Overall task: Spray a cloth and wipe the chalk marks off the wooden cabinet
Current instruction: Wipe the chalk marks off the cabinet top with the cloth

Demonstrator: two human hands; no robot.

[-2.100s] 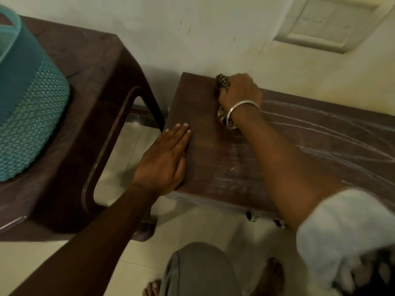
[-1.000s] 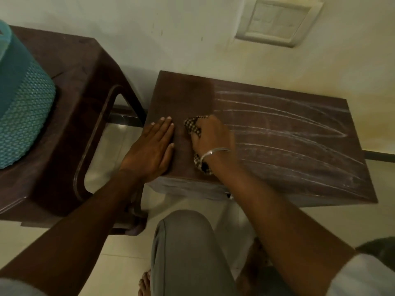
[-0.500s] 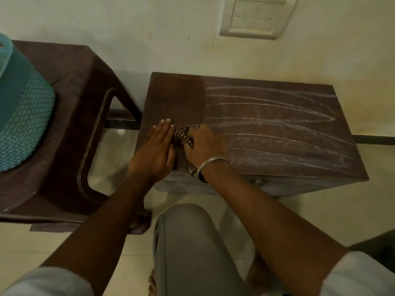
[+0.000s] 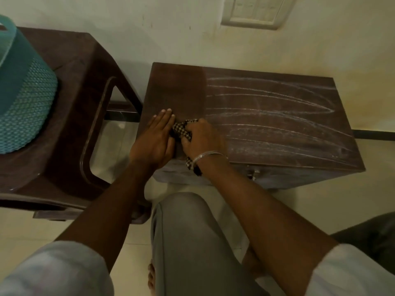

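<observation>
The right hand (image 4: 202,138) bunches the checkered cloth (image 4: 181,130) in curled fingers near the front left of the wooden cabinet (image 4: 277,133) top. The left hand (image 4: 152,142) lies flat, fingers extended, touching the cloth's left side. Chalk marks (image 4: 267,107) streak the top to the right.

Cabinet (image 4: 277,116): dark matt wood, chalk-streaked. Cloth (image 4: 181,130): checked woven fabric. Bangle (image 4: 210,155): shiny metal. Chair (image 4: 85,86): glossy brown plastic. Basket (image 4: 23,99): teal plastic, perforated weave pattern.
</observation>
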